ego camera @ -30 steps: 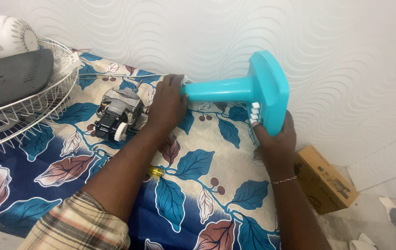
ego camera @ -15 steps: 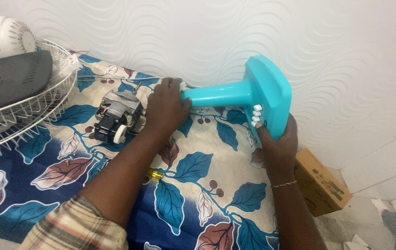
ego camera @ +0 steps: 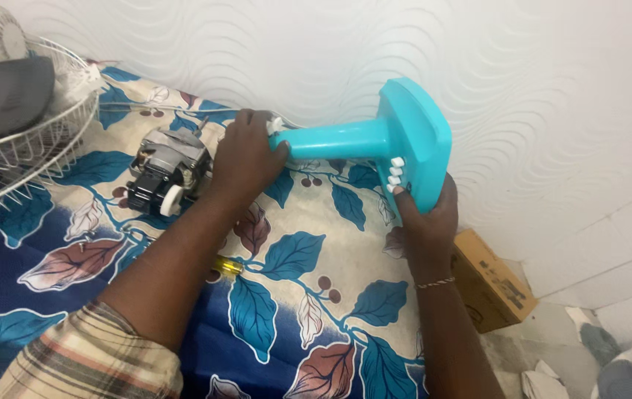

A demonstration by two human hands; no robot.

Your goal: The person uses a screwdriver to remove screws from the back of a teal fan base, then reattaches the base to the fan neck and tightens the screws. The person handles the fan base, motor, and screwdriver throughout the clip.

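A turquoise fan stand (ego camera: 375, 140) is held sideways above a leaf-patterned cloth (ego camera: 308, 266), its flat base toward the right with several white buttons on it. My left hand (ego camera: 246, 159) grips the narrow end of its neck. My right hand (ego camera: 426, 218) holds the base from below. A bare fan motor (ego camera: 164, 174), metal and black with a white cap, lies on the cloth just left of my left hand.
A white wire fan guard (ego camera: 28, 140) with a grey blade in it sits at the far left. A yellow-handled tool (ego camera: 227, 264) peeks out under my left forearm. A cardboard box (ego camera: 489, 284) stands on the floor at right. A white textured wall (ego camera: 330, 44) is close behind.
The stand has stayed in both hands and shifted only slightly; the view has drifted a little to the left.
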